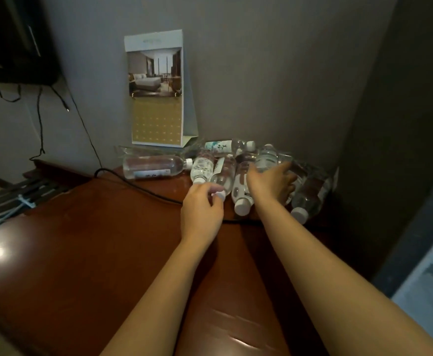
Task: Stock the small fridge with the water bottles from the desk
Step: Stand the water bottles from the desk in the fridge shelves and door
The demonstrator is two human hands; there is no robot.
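Note:
Several clear water bottles with white caps lie in a heap at the far right corner of the brown desk (87, 227), against the wall. One larger bottle (153, 167) lies alone at the left of the heap. My left hand (201, 209) pinches the capped neck of a lying bottle (223, 173). My right hand (272, 182) lies on top of the heap, its fingers curled over another bottle (265, 158). Between my hands lies a further bottle (241, 191). No fridge is in view.
A desk calendar (156, 91) stands against the wall behind the bottles. A black cable (133, 185) runs across the desk under my left hand. A dark screen (12, 39) hangs at the upper left. A dark wall panel (403, 124) borders the right.

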